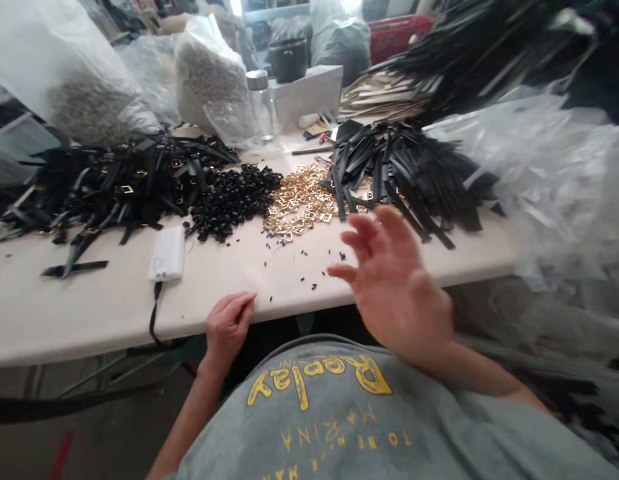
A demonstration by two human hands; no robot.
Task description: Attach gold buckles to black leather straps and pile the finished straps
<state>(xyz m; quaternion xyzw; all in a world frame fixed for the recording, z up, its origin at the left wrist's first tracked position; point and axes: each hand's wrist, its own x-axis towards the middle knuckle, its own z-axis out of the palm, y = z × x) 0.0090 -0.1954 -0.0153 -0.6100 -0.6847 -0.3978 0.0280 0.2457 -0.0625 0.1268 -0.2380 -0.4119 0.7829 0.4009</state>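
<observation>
My left hand [230,320] rests at the table's front edge with its fingers curled together; whether anything is pinched in them I cannot make out. Raised above the table edge, my right hand [396,287] is open, fingers apart and a little blurred, with nothing in it. Beyond it lies a fanned heap of black straps [414,173]. Gold buckles [302,203] form a pile at the middle of the table, beside a mound of small black loops [234,200]. Several tiny black bits [314,287] are scattered between my hands.
Black straps with gold buckles [124,180] are heaped at the left. A white power bank [168,253] with a black cable lies near the front edge. Behind stand a glass bottle [263,110], a white box [309,93] and filled plastic bags [209,80]. Clear plastic [564,167] hangs at the right.
</observation>
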